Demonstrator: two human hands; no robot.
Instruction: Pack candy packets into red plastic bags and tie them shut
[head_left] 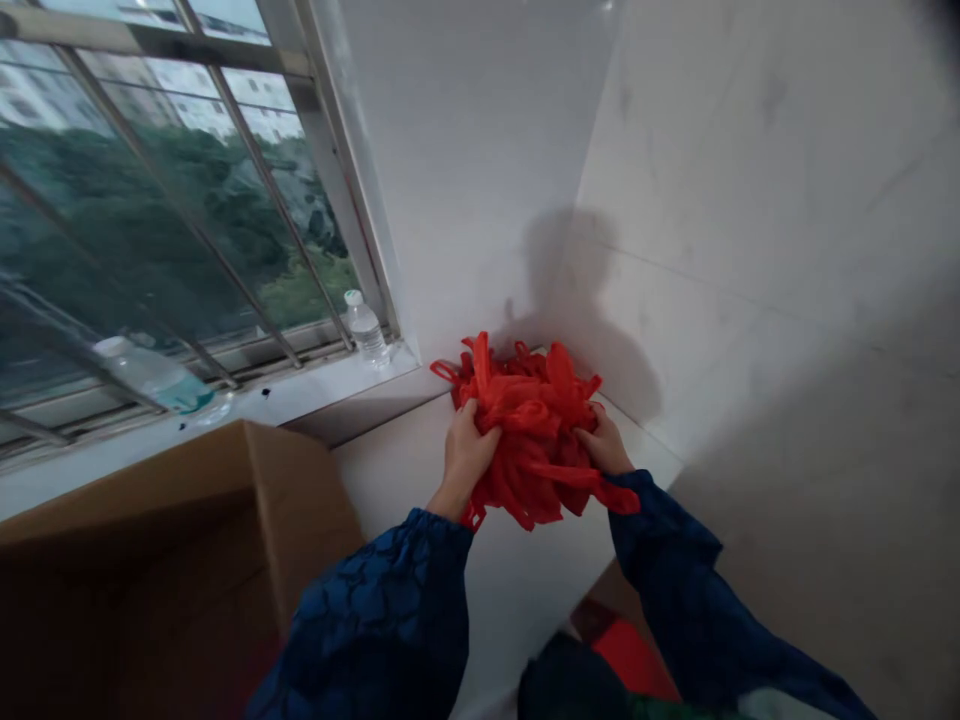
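A heap of red plastic bags [525, 420] with loop handles sits in the corner on the white surface [525, 590], between my two hands. My left hand [469, 455] grips the heap on its left side, thumb on top and the other fingers hidden behind the bags. On the opposite side my right hand [604, 440] holds the bags, its fingers partly tucked into the red folds. Both forearms are in dark blue sleeves.
An open cardboard box [300, 520] stands at the lower left. On the window sill are an upright clear bottle [367, 330] and a larger bottle [161, 378] lying tilted. Metal bars [247, 150] cross the window. Tiled walls meet behind the bags. Something red [634, 655] shows low down.
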